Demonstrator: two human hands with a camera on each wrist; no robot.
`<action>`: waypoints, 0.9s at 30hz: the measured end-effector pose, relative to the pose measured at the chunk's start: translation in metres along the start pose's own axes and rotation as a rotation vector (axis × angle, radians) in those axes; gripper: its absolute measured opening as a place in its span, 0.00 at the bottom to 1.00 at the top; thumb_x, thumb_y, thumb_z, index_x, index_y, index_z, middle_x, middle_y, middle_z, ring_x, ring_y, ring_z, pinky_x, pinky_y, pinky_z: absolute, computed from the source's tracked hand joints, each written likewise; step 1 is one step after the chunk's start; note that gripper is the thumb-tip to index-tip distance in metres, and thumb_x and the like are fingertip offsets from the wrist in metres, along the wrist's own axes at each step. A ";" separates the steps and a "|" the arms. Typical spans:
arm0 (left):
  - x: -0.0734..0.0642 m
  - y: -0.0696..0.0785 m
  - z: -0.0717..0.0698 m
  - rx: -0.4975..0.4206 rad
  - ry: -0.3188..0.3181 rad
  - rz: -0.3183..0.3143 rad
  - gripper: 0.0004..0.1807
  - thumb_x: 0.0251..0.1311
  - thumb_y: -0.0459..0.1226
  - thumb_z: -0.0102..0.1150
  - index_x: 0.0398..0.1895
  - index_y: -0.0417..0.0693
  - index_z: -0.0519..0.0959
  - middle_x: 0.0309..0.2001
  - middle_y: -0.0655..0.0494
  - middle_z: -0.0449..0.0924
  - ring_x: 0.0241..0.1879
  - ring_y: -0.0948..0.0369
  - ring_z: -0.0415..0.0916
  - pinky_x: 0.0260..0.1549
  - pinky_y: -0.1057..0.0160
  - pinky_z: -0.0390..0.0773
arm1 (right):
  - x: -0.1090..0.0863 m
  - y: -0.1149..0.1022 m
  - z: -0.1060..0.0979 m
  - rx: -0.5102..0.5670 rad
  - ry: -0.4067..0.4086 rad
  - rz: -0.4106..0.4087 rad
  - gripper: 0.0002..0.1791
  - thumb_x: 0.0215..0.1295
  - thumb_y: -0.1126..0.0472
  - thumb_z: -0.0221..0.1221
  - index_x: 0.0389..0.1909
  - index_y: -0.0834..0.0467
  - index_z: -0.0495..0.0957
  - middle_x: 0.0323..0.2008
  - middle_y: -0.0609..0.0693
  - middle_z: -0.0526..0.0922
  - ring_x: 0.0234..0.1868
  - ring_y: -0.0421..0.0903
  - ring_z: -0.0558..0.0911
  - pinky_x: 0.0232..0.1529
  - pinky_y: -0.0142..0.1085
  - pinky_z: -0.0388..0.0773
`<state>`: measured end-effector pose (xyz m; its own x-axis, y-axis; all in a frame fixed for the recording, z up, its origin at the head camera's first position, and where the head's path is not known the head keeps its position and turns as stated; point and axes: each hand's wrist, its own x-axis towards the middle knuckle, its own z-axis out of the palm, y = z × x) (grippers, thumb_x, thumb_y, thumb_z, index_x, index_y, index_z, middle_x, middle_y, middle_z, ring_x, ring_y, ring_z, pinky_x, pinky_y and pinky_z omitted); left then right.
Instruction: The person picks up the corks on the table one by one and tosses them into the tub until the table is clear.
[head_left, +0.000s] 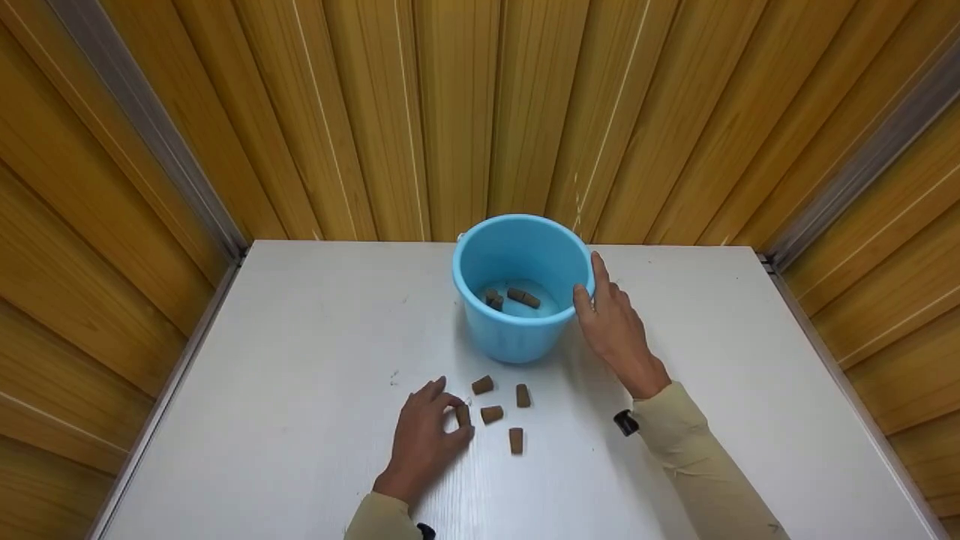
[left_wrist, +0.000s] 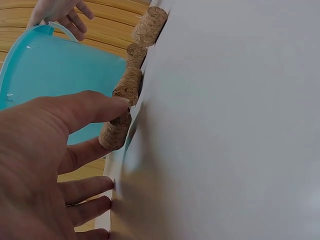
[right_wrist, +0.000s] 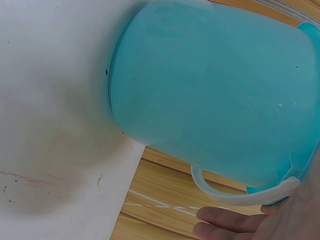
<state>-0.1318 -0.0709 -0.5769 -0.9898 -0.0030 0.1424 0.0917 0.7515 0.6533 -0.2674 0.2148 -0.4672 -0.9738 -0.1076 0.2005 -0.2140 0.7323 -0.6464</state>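
Observation:
A light-blue bucket (head_left: pixel 517 341) stands upright on the white table, with several brown corks (head_left: pixel 523 298) at its bottom. My right hand (head_left: pixel 619 334) holds the bucket's right rim, thumb over the edge and fingers along the outside, beside the pale handle (right_wrist: pixel 240 196). In front of the bucket, my left hand (head_left: pixel 427 435) pinches a cork (head_left: pixel 463 415) between thumb and index finger, low over the table. Its other fingers are spread, seen in the left wrist view. Just right of this hand lie more loose corks (head_left: pixel 491 414).
The white table (head_left: pixel 300 375) reaches back to a wood-patterned panel wall (head_left: pixel 450 120). Similar panels flank it left and right, with grey metal strips (head_left: pixel 161 127) at the corners. Small dark marks spot the tabletop. A black band (head_left: pixel 626 422) shows at the right sleeve.

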 end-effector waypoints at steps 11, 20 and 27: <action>0.002 0.001 -0.010 -0.108 0.004 -0.054 0.10 0.58 0.38 0.77 0.40 0.52 0.85 0.69 0.38 0.76 0.73 0.39 0.67 0.69 0.38 0.68 | -0.001 -0.001 0.000 -0.013 -0.025 0.035 0.42 0.84 0.41 0.39 0.87 0.54 0.38 0.70 0.68 0.71 0.65 0.66 0.74 0.60 0.68 0.73; 0.007 0.006 -0.018 -0.143 0.020 -0.078 0.07 0.63 0.39 0.73 0.39 0.56 0.82 0.71 0.38 0.73 0.74 0.39 0.65 0.69 0.38 0.68 | -0.001 -0.002 0.000 -0.008 -0.031 0.042 0.42 0.84 0.39 0.39 0.87 0.53 0.38 0.71 0.68 0.70 0.65 0.66 0.73 0.61 0.68 0.73; 0.016 0.010 -0.025 -0.150 0.045 -0.060 0.07 0.62 0.40 0.73 0.39 0.57 0.82 0.71 0.37 0.74 0.74 0.38 0.65 0.68 0.36 0.69 | 0.000 -0.002 0.000 -0.005 -0.001 0.024 0.41 0.83 0.41 0.41 0.87 0.56 0.42 0.67 0.69 0.74 0.63 0.66 0.76 0.57 0.66 0.75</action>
<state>-0.1436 -0.0802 -0.5496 -0.9884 -0.0766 0.1309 0.0515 0.6425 0.7646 -0.2665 0.2131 -0.4664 -0.9787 -0.0910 0.1840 -0.1903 0.7380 -0.6474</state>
